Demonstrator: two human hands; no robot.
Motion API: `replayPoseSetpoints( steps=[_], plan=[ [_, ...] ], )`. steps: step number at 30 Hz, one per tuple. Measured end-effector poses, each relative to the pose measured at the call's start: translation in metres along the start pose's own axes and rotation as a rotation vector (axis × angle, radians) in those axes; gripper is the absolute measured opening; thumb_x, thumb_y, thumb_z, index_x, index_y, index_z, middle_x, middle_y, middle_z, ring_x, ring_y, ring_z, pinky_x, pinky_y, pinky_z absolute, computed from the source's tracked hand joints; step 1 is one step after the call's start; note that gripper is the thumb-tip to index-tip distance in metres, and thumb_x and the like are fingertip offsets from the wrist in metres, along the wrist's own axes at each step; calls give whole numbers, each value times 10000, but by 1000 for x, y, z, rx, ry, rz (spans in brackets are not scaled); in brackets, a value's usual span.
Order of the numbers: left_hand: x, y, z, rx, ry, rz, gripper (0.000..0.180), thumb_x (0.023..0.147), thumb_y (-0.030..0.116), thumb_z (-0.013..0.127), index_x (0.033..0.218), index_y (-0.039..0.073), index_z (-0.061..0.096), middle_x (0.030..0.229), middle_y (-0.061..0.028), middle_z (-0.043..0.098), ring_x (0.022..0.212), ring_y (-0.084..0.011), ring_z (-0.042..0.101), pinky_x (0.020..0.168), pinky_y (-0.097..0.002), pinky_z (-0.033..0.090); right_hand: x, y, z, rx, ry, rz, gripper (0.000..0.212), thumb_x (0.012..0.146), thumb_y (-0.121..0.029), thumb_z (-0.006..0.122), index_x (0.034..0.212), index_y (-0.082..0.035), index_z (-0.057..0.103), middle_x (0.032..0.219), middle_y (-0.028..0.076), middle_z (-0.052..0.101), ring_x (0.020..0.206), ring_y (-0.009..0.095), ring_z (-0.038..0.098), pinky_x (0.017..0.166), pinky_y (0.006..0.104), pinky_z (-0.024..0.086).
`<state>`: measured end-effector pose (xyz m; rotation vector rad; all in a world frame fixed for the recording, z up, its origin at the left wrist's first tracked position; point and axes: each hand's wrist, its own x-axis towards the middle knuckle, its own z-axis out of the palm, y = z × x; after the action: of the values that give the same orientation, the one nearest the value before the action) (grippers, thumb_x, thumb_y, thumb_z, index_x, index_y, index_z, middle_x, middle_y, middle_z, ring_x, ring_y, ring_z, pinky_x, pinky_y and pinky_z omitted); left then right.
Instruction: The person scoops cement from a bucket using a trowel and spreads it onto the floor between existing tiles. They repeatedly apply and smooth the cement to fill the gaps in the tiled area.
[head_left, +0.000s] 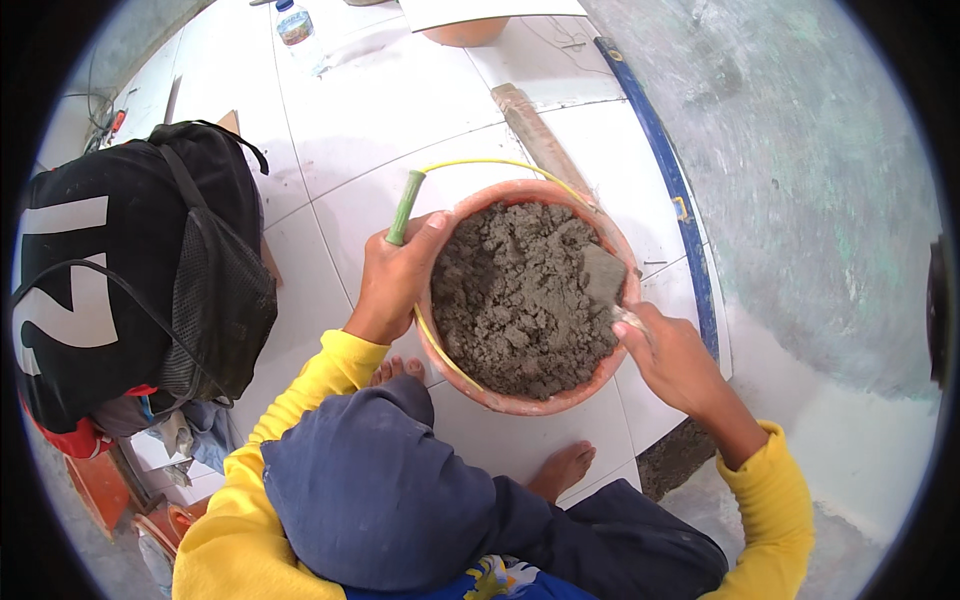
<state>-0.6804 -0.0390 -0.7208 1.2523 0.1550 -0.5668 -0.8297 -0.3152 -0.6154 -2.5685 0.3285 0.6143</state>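
An orange bucket (520, 402) full of grey, crumbly wet mortar (515, 290) stands in front of me on the tiles. My left hand (395, 275) grips its left rim, the thumb on top and the fingers mostly hidden outside. Beside that hand the bucket's yellow wire handle (490, 163) rises with its green grip (404, 208). In my right hand (672, 355), closed round the handle at the bucket's right rim, is a trowel (603, 275). Its mortar-smeared flat blade rests against the mortar inside the right wall.
A black bag (110, 270) lies at the left. Beyond the bucket are a wooden strip (540, 140) and a plastic bottle (294, 25). A long blue spirit level (670, 190) lies along the right, beside the grey plastered surface (800, 200). My bare feet (562, 470) are close to the bucket.
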Motion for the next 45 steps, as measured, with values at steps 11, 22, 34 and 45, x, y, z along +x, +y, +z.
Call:
replayPoseSetpoints(
  steps=[11, 22, 34, 45],
  plan=[
    [9, -1, -2, 30, 51, 21, 415, 1019, 255, 660, 1218, -108, 680, 1070, -115, 718, 930, -165, 671, 844, -297, 542, 13, -10, 6, 89, -22, -5, 388, 1050, -338, 569, 1136, 39, 592, 832, 297, 664, 844, 503, 648, 742, 538, 486],
    [23, -19, -25, 4, 105, -15, 391, 1001, 248, 674, 1178, -100, 696, 1036, -116, 728, 902, -165, 676, 825, -294, 541, -19, -7, -4, 260, 4, -46, 372, 1040, -305, 617, 1180, 39, 598, 857, 292, 670, 827, 486, 656, 722, 483, 497],
    [51, -37, -94, -54, -212, -66, 584, 1090, 471, 467, 1367, -29, 592, 1323, -134, 666, 1220, -234, 626, 1087, -375, 470, -198, 96, 4, 481, 142, 231, 349, 1050, -325, 601, 1215, -17, 617, 896, 195, 681, 788, 342, 666, 742, 395, 510],
    [19, -12, -28, -59, -115, -197, 601, 1079, 502, 480, 1380, -5, 596, 1350, -126, 655, 1249, -246, 607, 1090, -377, 461, -391, 301, 153, -13, 685, 948, 410, 1015, -329, 608, 1305, -40, 615, 1087, 218, 713, 987, 387, 687, 856, 453, 531]
  ],
)
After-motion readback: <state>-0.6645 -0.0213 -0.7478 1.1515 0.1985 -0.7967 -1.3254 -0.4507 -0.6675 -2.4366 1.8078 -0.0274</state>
